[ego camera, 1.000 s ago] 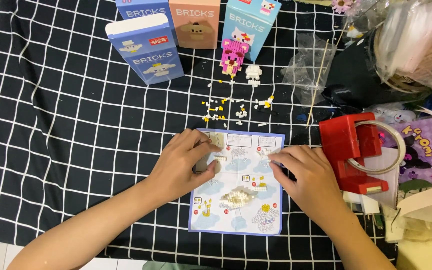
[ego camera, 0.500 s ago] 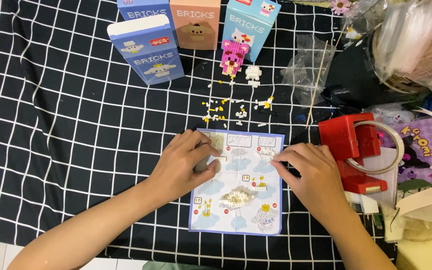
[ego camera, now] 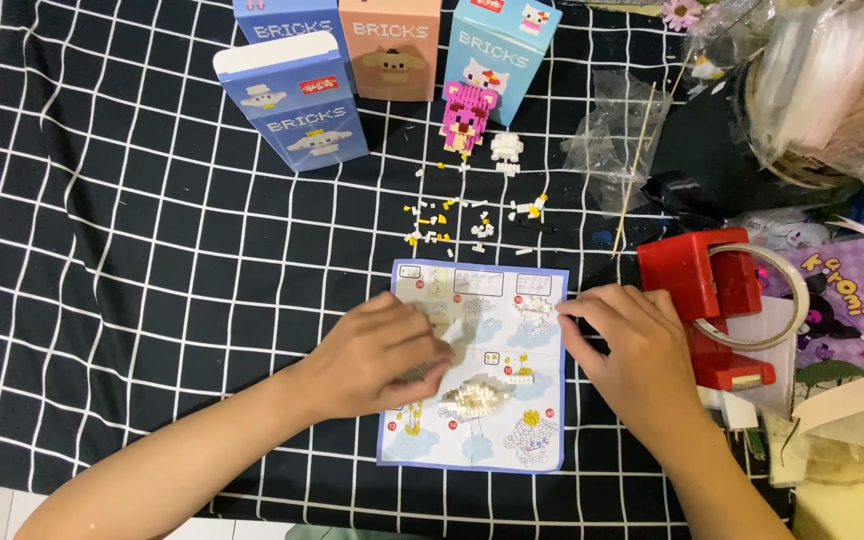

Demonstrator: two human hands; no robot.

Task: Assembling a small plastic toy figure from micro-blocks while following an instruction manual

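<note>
A blue instruction sheet [ego camera: 492,420] lies flat on the black checked cloth [ego camera: 152,250]. My left hand [ego camera: 382,355] rests on the sheet's left side with its fingers curled; whether it holds a small brick I cannot tell. My right hand [ego camera: 632,350] sits at the sheet's right edge, fingertips pinched together near a picture; anything between them is too small to see. A white part-built brick model [ego camera: 477,395] lies on the sheet between the hands. Loose white, yellow and black bricks [ego camera: 462,220] are scattered just beyond the sheet.
Three brick boxes, blue [ego camera: 292,105], peach [ego camera: 389,50] and light blue [ego camera: 497,55], stand at the back. A pink brick figure [ego camera: 467,115] and a white one [ego camera: 505,150] stand before them. A red tape dispenser [ego camera: 712,300], plastic bags [ego camera: 617,135] and clutter crowd the right side.
Both hands shifted slightly on the sheet. The left hand's fingers moved a little lower toward the white model. Nothing else moved.
</note>
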